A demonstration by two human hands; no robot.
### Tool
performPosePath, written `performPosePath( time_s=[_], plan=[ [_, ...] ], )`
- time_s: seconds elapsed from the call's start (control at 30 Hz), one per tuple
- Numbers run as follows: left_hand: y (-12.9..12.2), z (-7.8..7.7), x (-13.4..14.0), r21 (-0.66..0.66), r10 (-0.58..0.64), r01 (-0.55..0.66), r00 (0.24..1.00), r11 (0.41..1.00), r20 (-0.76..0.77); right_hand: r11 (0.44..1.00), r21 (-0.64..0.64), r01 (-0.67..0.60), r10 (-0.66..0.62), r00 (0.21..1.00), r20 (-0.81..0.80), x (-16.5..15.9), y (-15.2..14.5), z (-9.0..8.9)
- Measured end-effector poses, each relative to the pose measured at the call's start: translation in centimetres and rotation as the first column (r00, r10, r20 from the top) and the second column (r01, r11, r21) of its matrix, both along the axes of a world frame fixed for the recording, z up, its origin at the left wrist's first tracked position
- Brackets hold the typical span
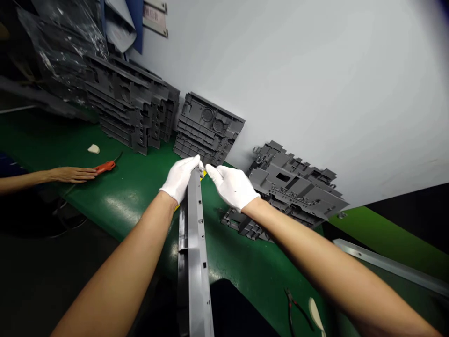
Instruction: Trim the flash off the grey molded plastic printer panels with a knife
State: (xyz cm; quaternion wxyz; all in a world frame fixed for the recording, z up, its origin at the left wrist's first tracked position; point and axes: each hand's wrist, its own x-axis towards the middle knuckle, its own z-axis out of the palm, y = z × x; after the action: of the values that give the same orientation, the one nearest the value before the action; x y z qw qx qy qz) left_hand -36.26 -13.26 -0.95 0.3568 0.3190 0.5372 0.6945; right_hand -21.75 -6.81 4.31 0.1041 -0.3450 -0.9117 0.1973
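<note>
I can make out only one thing bearing text: a small sign plate on the wall, far up and to the left of my left hand, well beyond the stacks of grey moulded parts. It carries dark reddish characters on a pale ground, but they are too small and blurred for me to read. Nothing else near my hands bears lettering I can read: the long grey rail I am holding at its far end shows no print, label or number.
</note>
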Motion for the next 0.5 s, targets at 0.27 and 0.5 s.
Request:
performPosePath(
  time_s=[0.27, 0.5],
  plan=[
    [-0.2, -0.2, -0.3, -0.028, 0.027, -0.024, 0.994, 0.999, 0.103, 0.415, -0.91, 0.01, -0.472, 0.858, -0.205, -3.9, -2.4, -3.4],
    [-2.0, 2.0, 0.7, -0.23, 0.091, -0.143, 0.971, 0.963, -0.222, 0.287, -0.956, -0.057, -0.388, 0.906, -0.17, 4.0, -9.8, -4.9]
  ],
)
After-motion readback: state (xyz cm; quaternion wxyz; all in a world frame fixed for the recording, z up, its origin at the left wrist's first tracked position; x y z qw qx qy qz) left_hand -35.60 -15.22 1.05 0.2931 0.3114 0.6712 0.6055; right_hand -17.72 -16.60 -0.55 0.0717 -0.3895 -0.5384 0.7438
